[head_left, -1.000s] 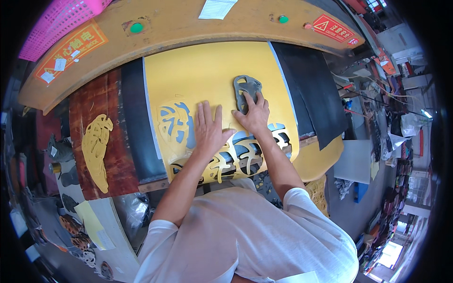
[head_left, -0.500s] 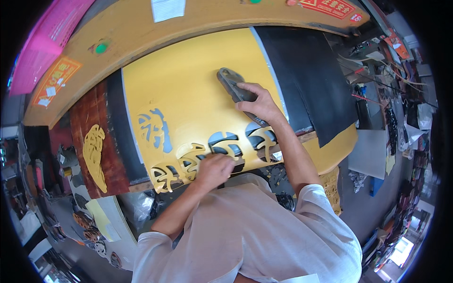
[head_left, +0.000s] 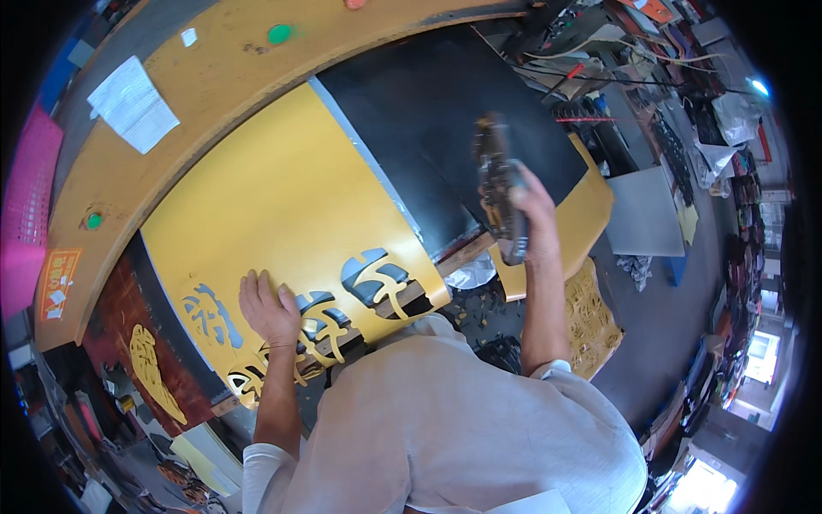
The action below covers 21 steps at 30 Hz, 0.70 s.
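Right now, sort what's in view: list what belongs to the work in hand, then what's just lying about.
In the work:
- dark, shoe-shaped tool, blurred, held in the right hand
- yellow sheet, under the left hand
- yellow cutouts, probably, by matching colour

Apparently just lying about:
- pink basket
- white paper
- grey panel

There are 2 hands (head_left: 271, 310), 2 green buttons (head_left: 279, 33), apparently 1 tool (head_left: 497, 178).

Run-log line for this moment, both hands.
left hand: spread on yellow sheet, beside cutouts | right hand: gripping dark elongated tool | tool detail: motion-blurred
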{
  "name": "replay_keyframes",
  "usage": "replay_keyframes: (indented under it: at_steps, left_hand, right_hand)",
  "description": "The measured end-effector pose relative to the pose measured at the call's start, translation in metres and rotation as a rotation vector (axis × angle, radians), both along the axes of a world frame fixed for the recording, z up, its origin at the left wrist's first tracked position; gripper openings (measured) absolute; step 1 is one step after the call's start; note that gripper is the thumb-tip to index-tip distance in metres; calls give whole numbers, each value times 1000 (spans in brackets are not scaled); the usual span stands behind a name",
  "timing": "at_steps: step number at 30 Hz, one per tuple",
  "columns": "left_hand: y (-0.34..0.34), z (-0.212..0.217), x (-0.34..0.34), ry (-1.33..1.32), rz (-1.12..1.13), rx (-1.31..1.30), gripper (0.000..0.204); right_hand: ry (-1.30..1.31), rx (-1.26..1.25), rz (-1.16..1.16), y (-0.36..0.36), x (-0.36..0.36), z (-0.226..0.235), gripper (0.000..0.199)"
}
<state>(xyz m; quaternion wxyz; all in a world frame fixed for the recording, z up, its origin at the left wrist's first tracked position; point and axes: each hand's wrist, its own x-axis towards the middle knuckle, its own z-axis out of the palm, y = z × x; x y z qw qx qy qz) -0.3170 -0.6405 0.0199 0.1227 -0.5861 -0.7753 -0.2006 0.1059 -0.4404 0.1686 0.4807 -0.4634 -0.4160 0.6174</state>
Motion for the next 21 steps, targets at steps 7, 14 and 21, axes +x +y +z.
replay_keyframes:
  at_steps: [7, 14, 21]
  left_hand:
    - [-1, -5, 1, 25, -9, -17, 48]
    - [1, -2, 4, 31, -13, 13, 46]
    - [1, -4, 2, 9, -17, 33, 46]
  right_hand:
    - [960, -256, -268, -64, 95, -51, 85]
    - [1289, -424, -298, -93, 116, -123, 80]
    - [1186, -384, -166, -88, 141, -93, 88]
